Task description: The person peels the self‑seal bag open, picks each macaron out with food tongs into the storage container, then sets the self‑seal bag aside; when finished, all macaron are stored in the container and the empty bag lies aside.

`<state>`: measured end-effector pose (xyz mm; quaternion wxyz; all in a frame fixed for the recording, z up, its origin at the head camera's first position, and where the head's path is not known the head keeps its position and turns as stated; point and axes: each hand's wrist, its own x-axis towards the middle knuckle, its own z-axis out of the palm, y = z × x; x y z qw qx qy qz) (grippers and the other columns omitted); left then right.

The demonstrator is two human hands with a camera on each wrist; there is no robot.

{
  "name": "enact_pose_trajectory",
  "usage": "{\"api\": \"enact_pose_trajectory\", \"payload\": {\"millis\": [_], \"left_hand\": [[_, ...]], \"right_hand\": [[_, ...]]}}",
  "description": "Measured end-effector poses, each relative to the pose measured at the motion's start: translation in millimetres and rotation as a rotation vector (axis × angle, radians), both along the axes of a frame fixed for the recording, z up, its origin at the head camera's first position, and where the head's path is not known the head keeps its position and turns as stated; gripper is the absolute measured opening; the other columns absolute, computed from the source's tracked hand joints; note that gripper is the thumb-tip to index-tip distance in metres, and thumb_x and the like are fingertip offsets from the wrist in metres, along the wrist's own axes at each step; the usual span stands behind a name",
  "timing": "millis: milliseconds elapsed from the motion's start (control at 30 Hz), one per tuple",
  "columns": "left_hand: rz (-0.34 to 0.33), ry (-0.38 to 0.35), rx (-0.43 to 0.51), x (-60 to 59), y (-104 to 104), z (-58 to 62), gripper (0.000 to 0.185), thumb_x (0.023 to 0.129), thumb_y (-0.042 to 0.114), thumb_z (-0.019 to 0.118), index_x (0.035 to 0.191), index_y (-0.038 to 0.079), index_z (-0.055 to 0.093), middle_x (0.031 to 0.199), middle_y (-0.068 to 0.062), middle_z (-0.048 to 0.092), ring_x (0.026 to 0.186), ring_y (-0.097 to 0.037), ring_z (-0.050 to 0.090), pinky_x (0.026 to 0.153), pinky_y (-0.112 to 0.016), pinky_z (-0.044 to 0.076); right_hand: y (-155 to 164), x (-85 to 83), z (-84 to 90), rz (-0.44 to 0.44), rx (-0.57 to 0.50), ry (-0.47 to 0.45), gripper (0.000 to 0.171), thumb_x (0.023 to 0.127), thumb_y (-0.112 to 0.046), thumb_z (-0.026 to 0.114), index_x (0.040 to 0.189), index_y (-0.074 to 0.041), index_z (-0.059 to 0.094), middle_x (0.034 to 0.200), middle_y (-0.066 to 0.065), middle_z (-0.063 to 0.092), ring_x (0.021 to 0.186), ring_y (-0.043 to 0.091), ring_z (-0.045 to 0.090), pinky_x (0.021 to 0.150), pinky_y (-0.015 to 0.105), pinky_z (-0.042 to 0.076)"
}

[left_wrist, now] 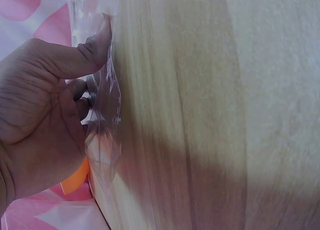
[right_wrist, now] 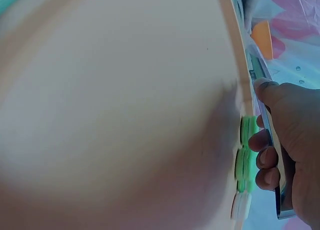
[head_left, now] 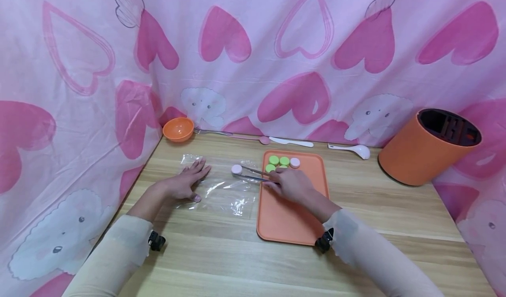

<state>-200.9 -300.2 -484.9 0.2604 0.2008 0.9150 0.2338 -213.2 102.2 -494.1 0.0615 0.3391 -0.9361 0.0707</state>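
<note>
Leftward of the right hand (head_left: 290,183), its fingers clamp tweezers (head_left: 254,174) holding a pink disc (head_left: 236,169) above the plastic bag (head_left: 221,191) that the flat left hand (head_left: 187,182) pins down.

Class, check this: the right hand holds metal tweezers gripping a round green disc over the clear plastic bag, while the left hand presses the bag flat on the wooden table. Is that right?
One detail is wrong: the round disc in the metal tweezers is pale pink, not green, as the head view shows. The rest stands: the right hand holds the tweezers over the clear plastic bag, and the left hand presses it flat on the wooden table.
</note>
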Motion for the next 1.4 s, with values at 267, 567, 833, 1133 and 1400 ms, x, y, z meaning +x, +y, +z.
{"api": "enact_pose_trajectory", "payload": {"millis": [267, 567, 833, 1133, 1400], "left_hand": [[0.006, -0.006, 0.001, 0.3, 1.6, 1.5, 0.109, 0.094, 0.018, 0.085, 0.178, 0.008, 0.015, 0.185, -0.023, -0.013, 0.171, -0.050, -0.016, 0.137, -0.071, -0.007], [0.000, -0.009, -0.009, 0.0, 1.1, 0.7, 0.109, 0.095, 0.021, 0.085, 0.178, 0.010, 0.015, 0.185, -0.022, -0.014, 0.171, -0.048, -0.017, 0.138, -0.070, -0.008], [0.004, -0.005, -0.034, -1.1, -0.2, 0.4, 0.109, 0.096, 0.021, 0.084, 0.179, 0.013, 0.013, 0.186, -0.019, -0.014, 0.172, -0.046, -0.017, 0.138, -0.069, -0.006], [0.002, -0.009, -0.028, -1.1, -1.2, -1.7, 0.109, 0.096, 0.020, 0.083, 0.179, 0.012, 0.013, 0.186, -0.020, -0.014, 0.172, -0.046, -0.017, 0.138, -0.070, -0.007], [-0.005, -0.010, -0.016, -0.5, -0.3, -2.2, 0.110, 0.095, 0.019, 0.084, 0.178, 0.010, 0.013, 0.185, -0.022, -0.015, 0.171, -0.047, -0.017, 0.138, -0.070, -0.007]], "right_hand": [[15.4, 1.3, 4.4, -0.022, 0.047, 0.010, 0.035, 0.105, -0.049, 0.074, 0.124, -0.021, 0.083, 0.092, -0.002, 0.074, 0.070, 0.011, 0.063, 0.058, 0.035, 0.059], [36.3, 1.7, 3.1, 0.009, -0.008, 0.087, 0.027, 0.102, -0.045, 0.079, 0.106, -0.019, 0.082, 0.083, -0.002, 0.069, 0.066, 0.014, 0.065, 0.054, 0.035, 0.055], [57.5, 4.7, 8.9, -0.019, -0.048, 0.069, 0.026, 0.100, -0.043, 0.082, 0.108, -0.018, 0.082, 0.090, 0.001, 0.076, 0.069, 0.016, 0.067, 0.059, 0.038, 0.059], [88.1, 11.8, 11.3, -0.069, -0.048, 0.109, 0.033, 0.098, -0.044, 0.083, 0.115, -0.016, 0.084, 0.093, 0.005, 0.079, 0.069, 0.021, 0.071, 0.062, 0.044, 0.063], [119.4, 18.2, 10.2, -0.101, -0.090, 0.095, 0.026, 0.097, -0.039, 0.085, 0.105, -0.014, 0.082, 0.077, -0.001, 0.069, 0.061, 0.013, 0.057, 0.054, 0.035, 0.052]]}}
